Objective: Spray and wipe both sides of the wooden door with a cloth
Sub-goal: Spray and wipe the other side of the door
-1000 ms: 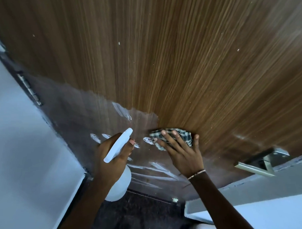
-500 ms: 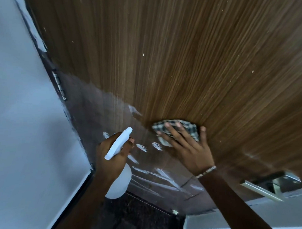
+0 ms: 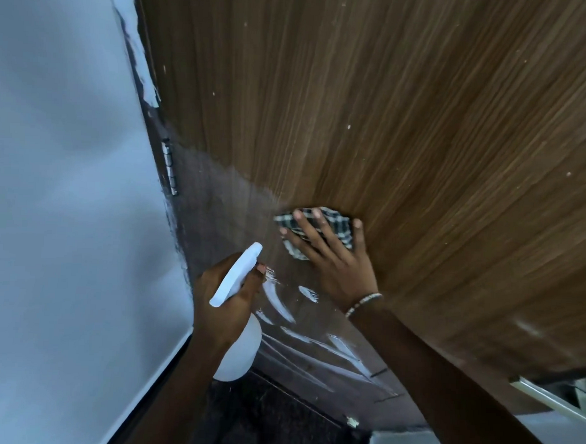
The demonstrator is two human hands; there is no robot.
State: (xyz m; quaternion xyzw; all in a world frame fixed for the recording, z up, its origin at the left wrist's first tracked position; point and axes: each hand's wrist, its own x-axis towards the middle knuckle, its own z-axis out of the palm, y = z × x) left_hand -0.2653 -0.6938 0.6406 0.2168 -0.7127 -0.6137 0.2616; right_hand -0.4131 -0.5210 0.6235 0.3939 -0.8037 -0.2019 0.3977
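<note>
2 hands at the wooden door [image 3: 421, 126], with a cloth and a spray bottle.

The right hand [image 3: 336, 266], fingers spread wide and straight, presses the checked cloth [image 3: 334, 226] flat on the door's face, where the dull wet patch meets dry grain. The left hand [image 3: 222, 305], lower and just beside it, curls round the neck of the white spray bottle [image 3: 237, 349]. White streaks [image 3: 278, 304] lie below the cloth. A metal hinge [image 3: 170, 167] sits at the door's left edge, by the pale wall [image 3: 70, 181].

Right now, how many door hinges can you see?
1: a metal hinge on the left edge of the wooden door, above the spray bottle. Others may be outside the frame.
</note>
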